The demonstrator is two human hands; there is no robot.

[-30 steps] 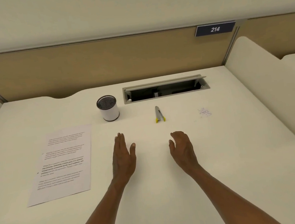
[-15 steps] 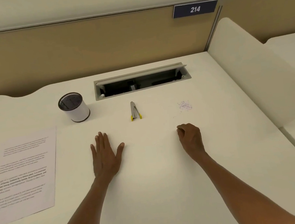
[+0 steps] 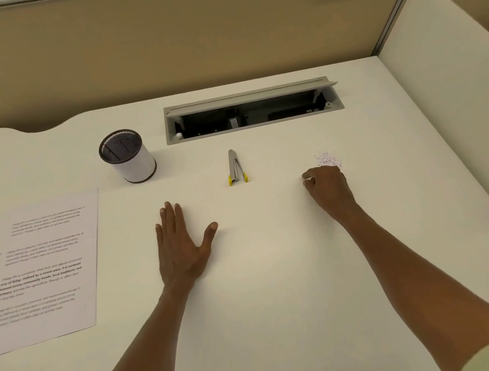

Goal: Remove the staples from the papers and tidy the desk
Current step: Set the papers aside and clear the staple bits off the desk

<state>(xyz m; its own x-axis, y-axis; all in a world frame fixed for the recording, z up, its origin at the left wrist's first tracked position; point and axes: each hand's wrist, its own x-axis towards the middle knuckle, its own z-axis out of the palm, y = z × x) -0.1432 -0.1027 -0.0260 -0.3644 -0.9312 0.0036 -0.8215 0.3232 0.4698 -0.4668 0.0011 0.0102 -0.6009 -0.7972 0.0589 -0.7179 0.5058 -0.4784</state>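
1. Papers (image 3: 42, 266) lie flat, left of surface (image 3: 266, 305); apparently unstapled.
2. Loose staples (image 3: 328, 158) piled just beyond right hand (image 3: 327, 189), fingers curled, gripping nothing visible.
3. Left hand (image 3: 180, 247) flat, spread; staple remover (image 3: 235, 168) and pile remain uncleared.

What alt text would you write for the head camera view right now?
A person's right hand, fingers curled, reaches a small pile of pulled staples on a white desk, while the left hand lies flat. Farther back lie a staple remover and a pen cup; a printed sheet lies left.
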